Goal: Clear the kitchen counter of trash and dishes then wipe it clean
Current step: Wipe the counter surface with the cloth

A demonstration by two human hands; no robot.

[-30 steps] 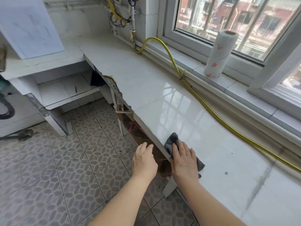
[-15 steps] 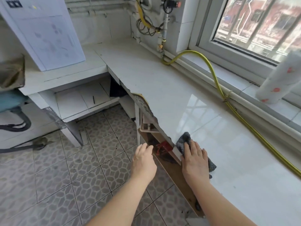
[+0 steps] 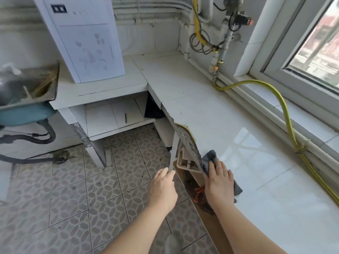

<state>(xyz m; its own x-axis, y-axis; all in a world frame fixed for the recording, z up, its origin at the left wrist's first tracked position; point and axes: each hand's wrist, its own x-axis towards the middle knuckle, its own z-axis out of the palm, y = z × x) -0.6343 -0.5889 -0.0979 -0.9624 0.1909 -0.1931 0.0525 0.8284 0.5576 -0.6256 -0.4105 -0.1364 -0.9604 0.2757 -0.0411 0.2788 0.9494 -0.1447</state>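
White tiled worktop [image 3: 238,129]: no trash or dishes showing, wiping under way; right hand [image 3: 219,186], fingers spread flat, presses grey cloth [image 3: 209,160] at near-left edge (far stretch seemingly unwiped); left hand [image 3: 162,189] hangs loosely open off the edge.

A glossy white tiled counter [image 3: 229,125] runs along the wall under a window, its front edge rough and broken near the middle. A dark grey cloth [image 3: 211,160] lies on the counter at that front edge, with the right hand [image 3: 219,182] pressed flat on top of it. A yellow hose [image 3: 282,105] curves along the counter's back edge. At the far corner the counter joins a lower white tiled ledge [image 3: 102,88], where a white box-shaped appliance [image 3: 80,39] stands upright.
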